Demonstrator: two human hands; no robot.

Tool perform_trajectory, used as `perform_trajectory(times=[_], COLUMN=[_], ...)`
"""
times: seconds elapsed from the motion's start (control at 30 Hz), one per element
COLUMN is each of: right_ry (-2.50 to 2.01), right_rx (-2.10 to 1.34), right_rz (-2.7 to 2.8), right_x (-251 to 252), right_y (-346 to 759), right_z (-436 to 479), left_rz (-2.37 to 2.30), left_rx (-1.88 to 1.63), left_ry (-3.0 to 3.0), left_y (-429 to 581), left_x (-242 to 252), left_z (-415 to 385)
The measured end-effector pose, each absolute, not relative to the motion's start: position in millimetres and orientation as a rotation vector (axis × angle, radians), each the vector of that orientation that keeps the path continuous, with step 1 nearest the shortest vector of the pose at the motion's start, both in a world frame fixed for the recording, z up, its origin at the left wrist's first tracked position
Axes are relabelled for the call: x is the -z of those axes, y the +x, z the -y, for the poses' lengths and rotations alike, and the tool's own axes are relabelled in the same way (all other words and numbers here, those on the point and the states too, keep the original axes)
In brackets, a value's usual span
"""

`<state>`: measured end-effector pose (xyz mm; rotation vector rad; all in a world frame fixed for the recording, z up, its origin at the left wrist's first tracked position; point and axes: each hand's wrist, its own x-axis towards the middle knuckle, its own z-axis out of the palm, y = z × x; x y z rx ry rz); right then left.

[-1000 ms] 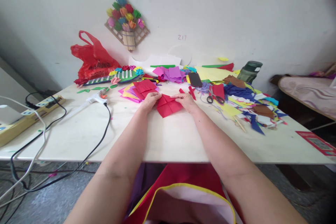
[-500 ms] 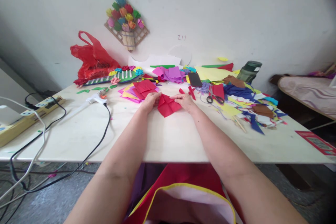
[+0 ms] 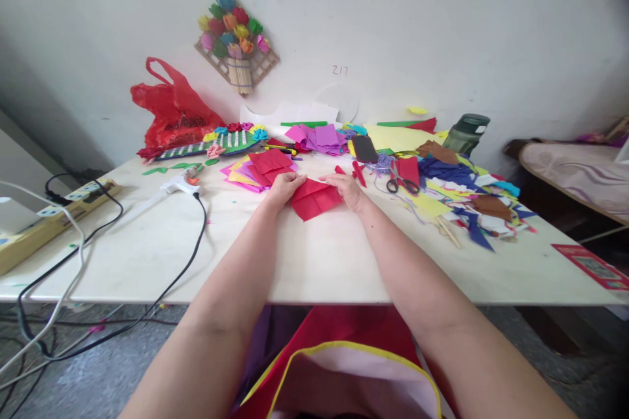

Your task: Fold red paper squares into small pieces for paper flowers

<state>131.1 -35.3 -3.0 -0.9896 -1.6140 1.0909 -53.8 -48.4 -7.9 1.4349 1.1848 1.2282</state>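
Note:
Between my hands is a creased piece of red paper (image 3: 317, 200), its near corner pointing toward me above the tabletop. My left hand (image 3: 285, 187) pinches the paper's upper left edge. At its right side, my right hand (image 3: 350, 190) grips the paper, with the fingers bent over the far edge. A stack of red, yellow and pink paper sheets (image 3: 248, 173) lies just beyond my left hand. Small rolled red paper pieces (image 3: 359, 174) are beside my right fingers, and scissors (image 3: 401, 183) rest farther right.
A white glue gun (image 3: 181, 184) with a black cord and a power strip (image 3: 54, 222) are at left. Behind stand a red plastic bag (image 3: 171, 111) and a phone (image 3: 364, 149). Paper scraps (image 3: 457, 177) and a green bottle (image 3: 465, 133) occupy the right. The table (image 3: 324, 268) ends near me.
The red paper has turned and its shape has changed, its upper part now folded or bent into a wider form. My hands have shifted only slightly.

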Motion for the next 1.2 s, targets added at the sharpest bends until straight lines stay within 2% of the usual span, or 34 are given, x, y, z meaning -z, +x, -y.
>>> perform_trajectory(times=[0.2, 0.63, 1.2], right_ry=[-0.987, -1.029, -0.907], right_rx=[-1.122, -0.896, -1.026], right_rz=[1.680, 1.826, 1.825], right_x=[5.1, 9.3, 9.0], right_y=[124.9, 124.6, 123.0], right_z=[38.4, 34.9, 36.2], left_rz=[-1.158, -1.159, -0.965], left_rx=[-1.222, -1.131, -1.067], left_ry=[1.504, 1.614, 1.426], left_y=[-54.0, -49.2, -49.6], left_x=[7.7, 13.4, 13.5], left_z=[48.3, 44.3, 45.8])
